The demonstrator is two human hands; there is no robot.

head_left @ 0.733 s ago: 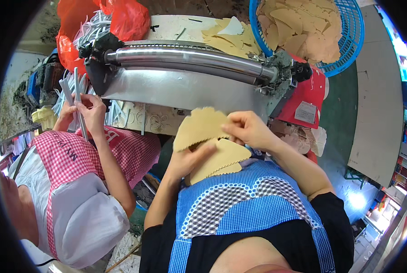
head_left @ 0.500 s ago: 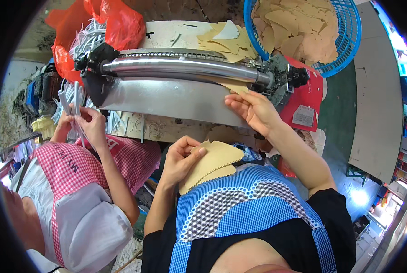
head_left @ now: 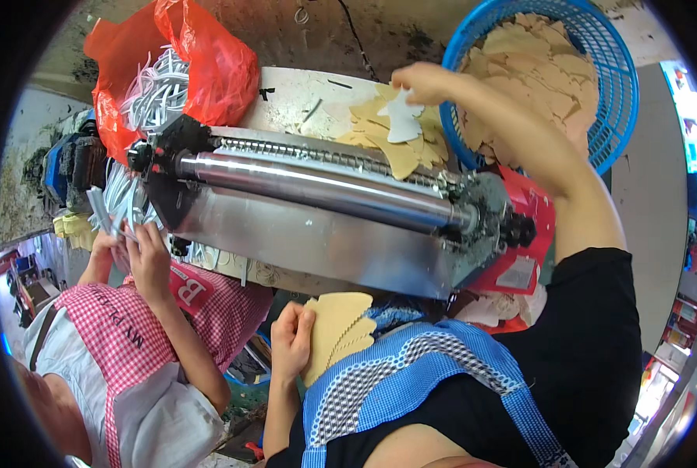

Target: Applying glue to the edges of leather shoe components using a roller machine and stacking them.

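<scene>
My left hand (head_left: 292,343) is closed on a few tan leather-like pieces (head_left: 339,327) with zigzag edges, held fanned against my apron. Beyond the roller machine (head_left: 325,183), my right hand (head_left: 426,83) has its fingers bent at the top of a white scalloped piece (head_left: 404,118), apparently pinching it. Under it lies a loose pile of tan pieces (head_left: 368,125). One tan piece (head_left: 399,159) rests partly over the machine's back edge. The machine has a shiny metal roller above a sloping metal plate (head_left: 286,234).
A blue plastic basket (head_left: 621,78) full of tan pieces stands at the back right. To the left are a red plastic bag (head_left: 219,66) of pale strips and a co-worker's hands (head_left: 141,249) holding strips. A red panel (head_left: 529,210) adjoins the machine's right end.
My right hand has left the front of the roller and reached over to the pile behind. The tan piece has gone from the feed side. My left hand still grips its pieces.
</scene>
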